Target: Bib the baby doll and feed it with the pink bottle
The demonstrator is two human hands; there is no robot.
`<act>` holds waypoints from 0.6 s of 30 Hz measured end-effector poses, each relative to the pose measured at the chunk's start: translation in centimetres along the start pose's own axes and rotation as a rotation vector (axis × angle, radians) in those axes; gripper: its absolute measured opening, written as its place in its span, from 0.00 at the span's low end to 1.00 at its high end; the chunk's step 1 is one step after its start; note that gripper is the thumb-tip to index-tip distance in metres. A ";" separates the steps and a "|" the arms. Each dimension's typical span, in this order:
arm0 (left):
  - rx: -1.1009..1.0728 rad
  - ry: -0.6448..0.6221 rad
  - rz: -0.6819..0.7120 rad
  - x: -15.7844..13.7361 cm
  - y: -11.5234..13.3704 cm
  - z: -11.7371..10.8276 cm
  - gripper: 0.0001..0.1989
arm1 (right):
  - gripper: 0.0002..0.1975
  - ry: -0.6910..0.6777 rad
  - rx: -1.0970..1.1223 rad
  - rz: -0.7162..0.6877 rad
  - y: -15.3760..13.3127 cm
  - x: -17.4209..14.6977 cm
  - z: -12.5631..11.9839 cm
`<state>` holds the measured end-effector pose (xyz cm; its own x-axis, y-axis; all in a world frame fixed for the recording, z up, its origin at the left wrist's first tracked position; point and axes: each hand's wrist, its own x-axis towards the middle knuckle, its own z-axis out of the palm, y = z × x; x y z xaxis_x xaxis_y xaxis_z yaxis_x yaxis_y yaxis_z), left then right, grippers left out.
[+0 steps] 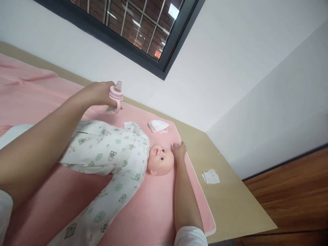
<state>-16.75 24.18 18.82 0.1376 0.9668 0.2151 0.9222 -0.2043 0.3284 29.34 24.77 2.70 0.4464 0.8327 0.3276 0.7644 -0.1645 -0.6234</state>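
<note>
My left hand (101,93) is closed round a baby bottle (116,94) with a pink collar, a pink handle and a clear teat pointing up. The bottle is above the pink blanket (153,212). Below it a baby doll (161,159) lies on its back in a white suit with green animal prints. Beyond the top of the doll's head, my right hand (179,150) rests low at the blanket's edge with its fingers curled. A faint clear glint shows at those fingers, too small to name.
A white packet (158,125) in clear plastic lies on the blanket by the doll's sleeve. A folded white tissue (211,176) is on the tan tabletop (238,208) at the right. A white wall and a dark-framed window (164,68) stand behind the table.
</note>
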 end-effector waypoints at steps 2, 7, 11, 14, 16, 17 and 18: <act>0.006 0.003 -0.124 0.7 -0.8 0.7 0.26 | 0.39 -0.009 0.006 0.001 0.3 0.1 0.1; -0.028 -0.067 -0.166 1.5 -2.2 2.0 0.16 | 0.41 -0.016 0.018 0.002 0.6 0.1 0.1; -0.049 -0.111 -0.163 1.6 -3.3 2.6 0.17 | 0.42 -0.019 0.034 0.009 0.6 0.1 0.2; -0.076 -0.126 -0.138 1.8 -3.9 3.1 0.23 | 0.42 -0.032 0.045 0.010 0.5 0.1 0.1; -0.088 -0.127 -0.121 2.0 -4.2 3.5 0.25 | 0.42 -0.034 0.044 0.010 0.5 0.0 0.1; -0.095 -0.127 -0.112 2.0 -4.3 3.7 0.25 | 0.42 -0.032 0.040 0.009 0.5 0.0 0.1; -0.103 -0.127 -0.103 2.1 -4.4 3.8 0.25 | 0.41 -0.031 0.036 0.007 0.5 0.0 0.1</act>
<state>-19.17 27.73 14.29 0.0947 0.9937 0.0594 0.8928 -0.1112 0.4364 29.67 24.72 2.38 0.4367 0.8476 0.3013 0.7440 -0.1520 -0.6507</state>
